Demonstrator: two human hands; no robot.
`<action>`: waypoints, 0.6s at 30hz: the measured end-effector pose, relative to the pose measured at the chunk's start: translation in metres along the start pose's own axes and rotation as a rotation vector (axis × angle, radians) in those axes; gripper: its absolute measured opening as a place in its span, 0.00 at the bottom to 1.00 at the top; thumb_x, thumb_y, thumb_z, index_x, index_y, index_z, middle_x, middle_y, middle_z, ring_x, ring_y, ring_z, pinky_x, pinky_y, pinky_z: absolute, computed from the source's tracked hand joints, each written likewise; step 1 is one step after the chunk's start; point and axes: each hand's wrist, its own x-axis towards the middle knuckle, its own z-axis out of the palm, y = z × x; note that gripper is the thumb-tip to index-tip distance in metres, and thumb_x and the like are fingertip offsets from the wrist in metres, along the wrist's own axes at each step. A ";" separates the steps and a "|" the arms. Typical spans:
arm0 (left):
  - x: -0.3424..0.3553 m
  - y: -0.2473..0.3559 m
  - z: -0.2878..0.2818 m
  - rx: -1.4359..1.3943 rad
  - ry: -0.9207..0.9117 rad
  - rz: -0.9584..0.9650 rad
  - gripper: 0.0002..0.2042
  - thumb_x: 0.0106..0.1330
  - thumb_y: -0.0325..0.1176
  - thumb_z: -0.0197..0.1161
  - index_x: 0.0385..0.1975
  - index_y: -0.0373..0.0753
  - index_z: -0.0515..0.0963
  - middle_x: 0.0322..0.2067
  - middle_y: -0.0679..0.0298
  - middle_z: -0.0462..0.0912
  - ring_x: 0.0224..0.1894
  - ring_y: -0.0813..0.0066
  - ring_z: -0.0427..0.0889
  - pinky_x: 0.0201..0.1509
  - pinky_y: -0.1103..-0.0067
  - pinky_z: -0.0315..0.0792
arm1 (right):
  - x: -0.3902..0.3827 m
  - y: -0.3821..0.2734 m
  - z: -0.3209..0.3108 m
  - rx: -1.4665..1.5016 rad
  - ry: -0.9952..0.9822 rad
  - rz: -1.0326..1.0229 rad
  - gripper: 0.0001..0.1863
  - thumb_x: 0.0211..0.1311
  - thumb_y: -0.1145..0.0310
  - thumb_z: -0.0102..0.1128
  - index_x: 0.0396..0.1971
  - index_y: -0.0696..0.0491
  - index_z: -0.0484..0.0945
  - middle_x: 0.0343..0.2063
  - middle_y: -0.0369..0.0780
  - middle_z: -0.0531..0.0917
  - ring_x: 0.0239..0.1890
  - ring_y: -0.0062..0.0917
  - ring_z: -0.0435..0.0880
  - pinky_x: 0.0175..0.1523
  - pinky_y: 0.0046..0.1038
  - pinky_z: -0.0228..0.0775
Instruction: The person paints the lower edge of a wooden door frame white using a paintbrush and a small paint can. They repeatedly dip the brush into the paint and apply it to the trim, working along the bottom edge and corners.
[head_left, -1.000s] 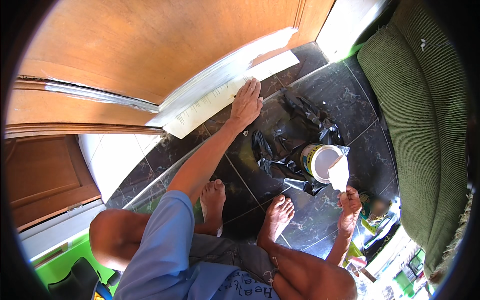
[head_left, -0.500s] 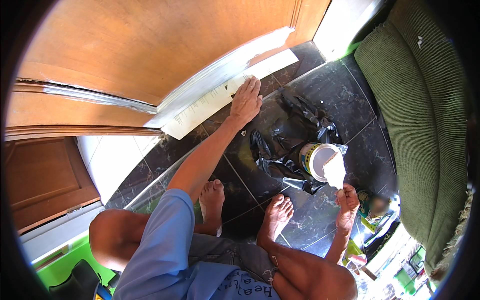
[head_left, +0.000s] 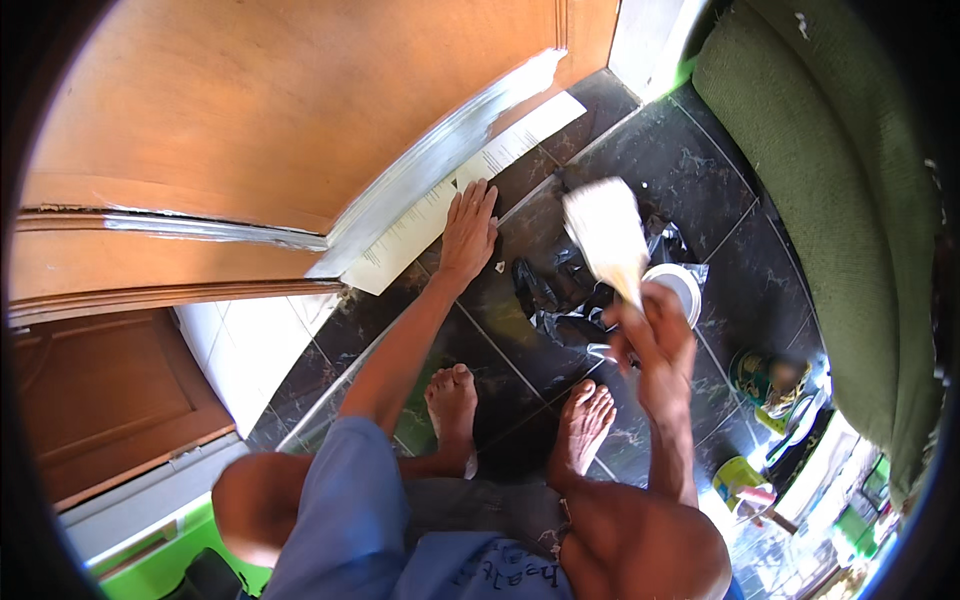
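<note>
A wide paintbrush [head_left: 608, 222], its bristles coated white, rises from my right hand [head_left: 655, 345], whose fingers are closed around the handle. Behind that hand, partly hidden, a white tub [head_left: 678, 284] stands on crumpled black plastic [head_left: 560, 310]. My left hand [head_left: 468, 235] is stretched out flat with fingers extended, at the near edge of a pale printed paper strip [head_left: 405, 235]. The strip lies on the floor along the foot of a wooden door [head_left: 230, 130]. A band of white paint [head_left: 450, 130] covers the door's lower edge.
My bare feet [head_left: 455, 410] are on dark tiles [head_left: 700, 150]. A green sofa [head_left: 800, 200] borders the right side. At the lower right are a yellow-green container [head_left: 738, 478] and assorted clutter. A wooden cabinet door [head_left: 115, 390] is at the left.
My right hand has lifted the paintbrush from the tub's rim, up and to the left toward the door. My left hand stays by the paper strip, slightly lower in view.
</note>
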 end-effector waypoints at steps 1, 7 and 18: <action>-0.008 -0.006 -0.007 0.009 -0.024 0.001 0.27 0.69 0.28 0.56 0.68 0.35 0.63 0.71 0.50 0.62 0.75 0.54 0.58 0.79 0.61 0.48 | 0.020 0.006 0.016 -0.048 -0.048 -0.020 0.22 0.74 0.67 0.56 0.62 0.60 0.67 0.39 0.43 0.83 0.25 0.16 0.81 0.23 0.17 0.65; -0.037 0.000 -0.046 -0.020 -0.109 0.017 0.26 0.69 0.29 0.58 0.67 0.34 0.66 0.70 0.49 0.63 0.73 0.50 0.60 0.78 0.59 0.51 | 0.151 0.054 0.063 -0.191 0.173 -0.266 0.24 0.71 0.67 0.55 0.63 0.62 0.72 0.37 0.41 0.84 0.23 0.18 0.83 0.24 0.21 0.69; -0.164 -0.036 -0.079 -0.041 -0.447 -0.117 0.26 0.67 0.29 0.62 0.66 0.40 0.68 0.70 0.49 0.65 0.74 0.52 0.61 0.77 0.53 0.48 | 0.227 0.088 0.094 -0.278 0.270 -0.324 0.22 0.67 0.72 0.52 0.60 0.55 0.77 0.27 0.49 0.85 0.21 0.30 0.85 0.35 0.34 0.81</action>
